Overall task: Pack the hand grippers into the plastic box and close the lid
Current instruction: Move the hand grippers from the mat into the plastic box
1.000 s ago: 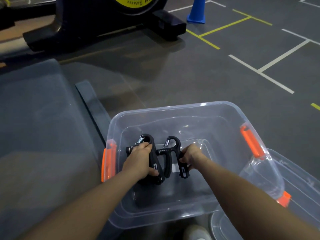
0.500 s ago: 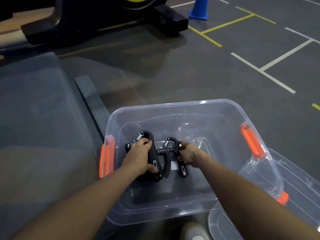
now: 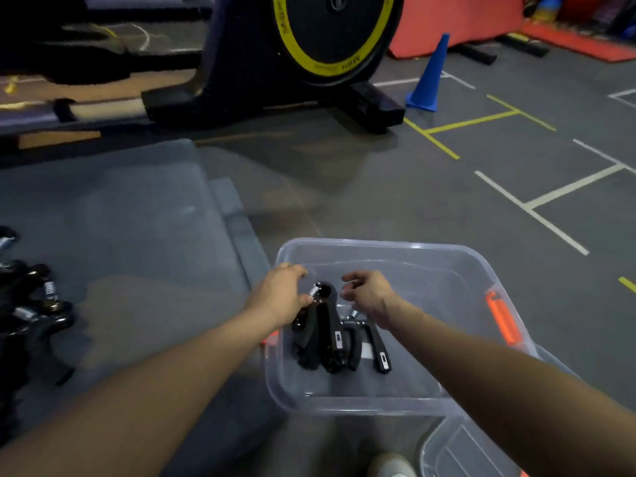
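Half a second ago both hands clutched grippers low in the box (image 3: 385, 247); now they have let go and lifted above it. The left hand (image 3: 280, 294) hovers over the box's left rim, fingers loosely curled and empty, thumb just beside one gripper's spring. The right hand (image 3: 370, 294) hangs over the box's middle, fingers slack and apart. The two grippers (image 3: 332, 335) lie side by side on the box's floor. The view has also tipped up, bringing in a cone (image 3: 428, 77) far beyond the box. Left of the box, a pile of grippers (image 3: 32, 304) is cut by the picture's edge and dim. The lid (image 3: 457, 449), at the box's near right corner, is cropped.
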Demonstrator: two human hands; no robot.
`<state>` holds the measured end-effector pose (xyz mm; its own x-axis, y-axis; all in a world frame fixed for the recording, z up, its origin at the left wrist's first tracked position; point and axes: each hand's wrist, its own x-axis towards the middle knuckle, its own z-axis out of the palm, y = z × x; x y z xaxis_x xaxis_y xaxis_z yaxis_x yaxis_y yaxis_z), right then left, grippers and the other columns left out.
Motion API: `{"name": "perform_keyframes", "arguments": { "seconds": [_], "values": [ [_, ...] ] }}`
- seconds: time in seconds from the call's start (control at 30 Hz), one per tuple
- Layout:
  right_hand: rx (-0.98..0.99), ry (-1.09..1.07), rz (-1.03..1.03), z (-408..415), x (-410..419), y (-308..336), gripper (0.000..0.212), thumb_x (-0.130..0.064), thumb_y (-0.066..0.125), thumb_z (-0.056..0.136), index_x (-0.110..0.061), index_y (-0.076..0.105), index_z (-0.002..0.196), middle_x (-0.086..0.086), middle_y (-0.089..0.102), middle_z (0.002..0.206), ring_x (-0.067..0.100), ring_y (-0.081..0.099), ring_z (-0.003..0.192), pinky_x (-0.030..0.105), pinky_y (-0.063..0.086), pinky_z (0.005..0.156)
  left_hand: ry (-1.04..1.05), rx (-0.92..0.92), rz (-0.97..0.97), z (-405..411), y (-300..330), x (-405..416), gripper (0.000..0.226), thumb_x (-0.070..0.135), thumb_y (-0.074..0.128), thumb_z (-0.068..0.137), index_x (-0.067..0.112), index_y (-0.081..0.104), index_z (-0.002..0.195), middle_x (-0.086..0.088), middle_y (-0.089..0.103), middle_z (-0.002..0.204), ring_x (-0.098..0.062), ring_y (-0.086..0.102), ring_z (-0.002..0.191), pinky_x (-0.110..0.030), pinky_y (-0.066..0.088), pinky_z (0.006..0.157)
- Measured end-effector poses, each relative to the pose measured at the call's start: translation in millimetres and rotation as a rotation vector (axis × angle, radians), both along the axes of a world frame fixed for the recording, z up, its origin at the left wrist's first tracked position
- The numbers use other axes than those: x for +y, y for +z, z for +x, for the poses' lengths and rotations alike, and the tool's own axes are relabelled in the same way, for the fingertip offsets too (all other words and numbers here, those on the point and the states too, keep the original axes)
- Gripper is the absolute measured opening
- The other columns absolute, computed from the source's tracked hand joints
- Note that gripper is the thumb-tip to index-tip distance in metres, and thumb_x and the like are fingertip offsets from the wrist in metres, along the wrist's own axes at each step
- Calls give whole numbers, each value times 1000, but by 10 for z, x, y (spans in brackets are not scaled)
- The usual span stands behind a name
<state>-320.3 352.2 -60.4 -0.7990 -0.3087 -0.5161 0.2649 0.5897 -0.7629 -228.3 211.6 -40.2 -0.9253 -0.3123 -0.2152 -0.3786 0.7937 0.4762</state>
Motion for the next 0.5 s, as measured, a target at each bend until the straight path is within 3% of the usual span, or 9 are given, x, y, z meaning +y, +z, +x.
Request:
{"name": "perform_keyframes", "arguments": {
  "seconds": [0.23,0.37,0.5],
  "values": [
    [91,250,-75,654,-1154,612,38,5,63,84,5,54,121,-3,42,65,11,44,62,16,35,55,197,15,-86,941,468,-887,49,25,65,84,17,51,130,-9,50,131,-27,50,124,-35,41,105],
    [69,378,-126,1232,-1730,690,28,2,64,83,-9,55,107,-3,40,67,8,40,60,15,34,55,331,-39,-141,1687,675,-1348,52,26,65,84,19,48,133,-8,46,135,-25,45,129,-35,37,108],
    [80,549,-68,1823,-2138,540,32,-4,69,82,-6,60,112,-4,44,66,7,42,59,16,35,55,431,-115,-186,2518,755,-1623,50,27,67,82,19,50,129,-7,46,130,-26,47,125,-35,40,105]
  ]
}}
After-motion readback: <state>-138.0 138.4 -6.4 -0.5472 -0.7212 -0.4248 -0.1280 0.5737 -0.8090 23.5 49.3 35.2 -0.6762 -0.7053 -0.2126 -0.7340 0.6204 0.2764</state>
